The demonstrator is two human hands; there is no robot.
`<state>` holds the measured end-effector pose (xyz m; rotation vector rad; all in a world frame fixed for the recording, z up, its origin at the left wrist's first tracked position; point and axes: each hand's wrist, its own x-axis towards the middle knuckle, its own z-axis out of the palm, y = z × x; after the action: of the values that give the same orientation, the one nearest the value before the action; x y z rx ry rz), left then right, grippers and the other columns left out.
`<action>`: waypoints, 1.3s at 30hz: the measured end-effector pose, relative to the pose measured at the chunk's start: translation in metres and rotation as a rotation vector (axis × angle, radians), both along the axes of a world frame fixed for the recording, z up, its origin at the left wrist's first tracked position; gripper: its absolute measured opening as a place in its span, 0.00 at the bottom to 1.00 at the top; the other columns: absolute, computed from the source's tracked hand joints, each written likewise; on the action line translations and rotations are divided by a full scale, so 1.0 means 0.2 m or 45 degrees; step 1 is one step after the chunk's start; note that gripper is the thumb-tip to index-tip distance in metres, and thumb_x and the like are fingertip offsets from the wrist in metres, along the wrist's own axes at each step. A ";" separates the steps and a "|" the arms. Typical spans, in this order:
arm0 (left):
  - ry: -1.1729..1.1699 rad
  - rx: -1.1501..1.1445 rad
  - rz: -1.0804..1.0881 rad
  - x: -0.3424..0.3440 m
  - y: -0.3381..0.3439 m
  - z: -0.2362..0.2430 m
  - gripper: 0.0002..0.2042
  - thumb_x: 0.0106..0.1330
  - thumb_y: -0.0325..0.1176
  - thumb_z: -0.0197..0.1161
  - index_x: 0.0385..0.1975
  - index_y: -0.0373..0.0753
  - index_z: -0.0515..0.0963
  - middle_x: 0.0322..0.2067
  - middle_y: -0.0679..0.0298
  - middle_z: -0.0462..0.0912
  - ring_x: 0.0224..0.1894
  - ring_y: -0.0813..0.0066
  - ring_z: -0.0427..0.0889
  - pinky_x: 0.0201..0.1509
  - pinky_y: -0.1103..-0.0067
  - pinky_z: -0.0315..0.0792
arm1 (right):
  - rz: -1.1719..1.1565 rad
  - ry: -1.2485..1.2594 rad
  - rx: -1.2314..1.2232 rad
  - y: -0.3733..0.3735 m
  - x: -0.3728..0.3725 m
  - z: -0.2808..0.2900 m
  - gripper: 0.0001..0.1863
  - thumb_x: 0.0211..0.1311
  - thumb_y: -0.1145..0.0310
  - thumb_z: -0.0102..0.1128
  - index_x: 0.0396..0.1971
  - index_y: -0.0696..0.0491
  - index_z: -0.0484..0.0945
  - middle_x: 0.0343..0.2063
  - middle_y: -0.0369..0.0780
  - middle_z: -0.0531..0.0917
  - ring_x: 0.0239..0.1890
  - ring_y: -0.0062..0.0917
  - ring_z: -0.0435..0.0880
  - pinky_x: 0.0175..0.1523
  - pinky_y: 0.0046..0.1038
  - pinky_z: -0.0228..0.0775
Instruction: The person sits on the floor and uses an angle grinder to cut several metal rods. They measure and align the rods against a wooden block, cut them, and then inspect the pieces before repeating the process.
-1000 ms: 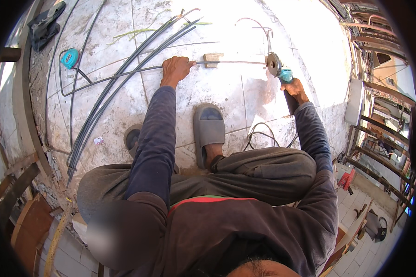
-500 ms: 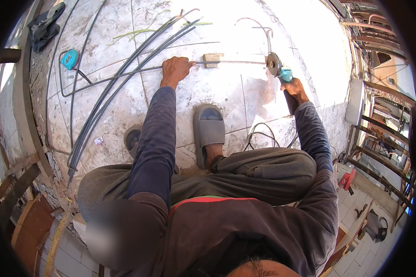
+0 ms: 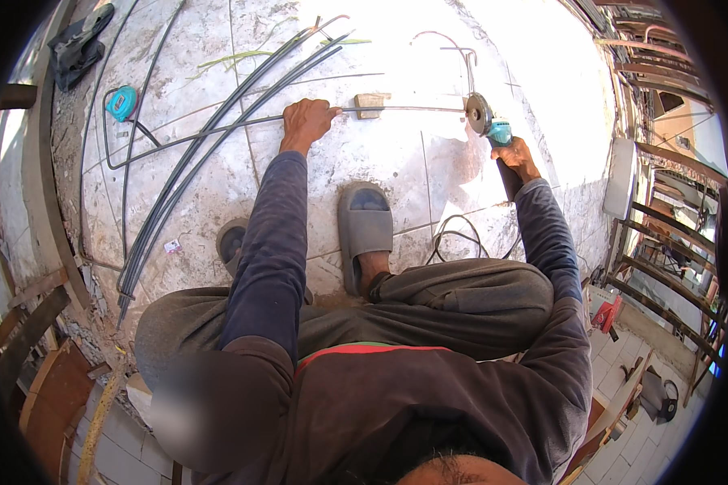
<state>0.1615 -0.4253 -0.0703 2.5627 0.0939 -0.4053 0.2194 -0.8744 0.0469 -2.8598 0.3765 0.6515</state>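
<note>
The long, thin, dark metal rod (image 3: pixel 263 120), hooked at its left end, has not visibly shifted over the last second, and neither have my hands; I take that as a steady hold, with no sign yet of a piece coming away. It lies crosswise over the dirty white tiled floor (image 3: pixel 396 166), passing over a small tan block (image 3: pixel 370 99) between my hands. My left hand (image 3: pixel 305 125) is closed around the rod just left of that block. My right hand (image 3: pixel 516 153) grips a teal angle grinder (image 3: pixel 501 131), toward the floor's right edge. Its round grey disc (image 3: pixel 479 113) stands where the rod's right end runs out; in this glare I cannot tell whether they touch. Leftward, the rod crosses a bundle of dark rods (image 3: pixel 174 182); near the floor's left edge sits a turquoise tape measure (image 3: pixel 123 103).
</note>
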 end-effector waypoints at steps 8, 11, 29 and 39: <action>0.008 0.010 0.009 0.00 0.01 0.00 0.21 0.66 0.53 0.57 0.32 0.41 0.84 0.30 0.54 0.85 0.40 0.56 0.83 0.45 0.62 0.71 | -0.012 0.011 -0.061 0.03 0.02 -0.01 0.25 0.30 0.64 0.71 0.32 0.64 0.82 0.28 0.47 0.84 0.31 0.35 0.82 0.38 0.34 0.75; 0.005 0.010 0.002 0.00 0.00 0.00 0.21 0.66 0.53 0.56 0.32 0.41 0.84 0.30 0.54 0.85 0.40 0.56 0.83 0.45 0.63 0.71 | -0.026 0.041 -0.078 0.00 0.03 -0.02 0.25 0.30 0.64 0.71 0.33 0.63 0.82 0.28 0.47 0.84 0.31 0.35 0.82 0.38 0.34 0.75; 0.033 0.013 -0.002 0.00 0.00 0.00 0.20 0.66 0.53 0.56 0.33 0.41 0.84 0.30 0.54 0.85 0.40 0.56 0.83 0.45 0.62 0.71 | -0.029 0.080 -0.112 -0.01 0.03 -0.03 0.26 0.30 0.64 0.71 0.34 0.64 0.82 0.30 0.49 0.84 0.33 0.36 0.83 0.39 0.35 0.75; -0.008 -0.017 0.005 0.00 0.00 -0.02 0.20 0.66 0.53 0.56 0.32 0.41 0.84 0.30 0.54 0.85 0.40 0.55 0.83 0.45 0.61 0.70 | -0.029 0.062 -0.119 -0.01 0.01 -0.02 0.28 0.30 0.64 0.70 0.36 0.65 0.81 0.31 0.49 0.84 0.33 0.38 0.83 0.40 0.35 0.76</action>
<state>0.1611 -0.4248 -0.0738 2.5504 0.0934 -0.3957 0.2214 -0.8769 0.0421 -2.9272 0.4583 0.7184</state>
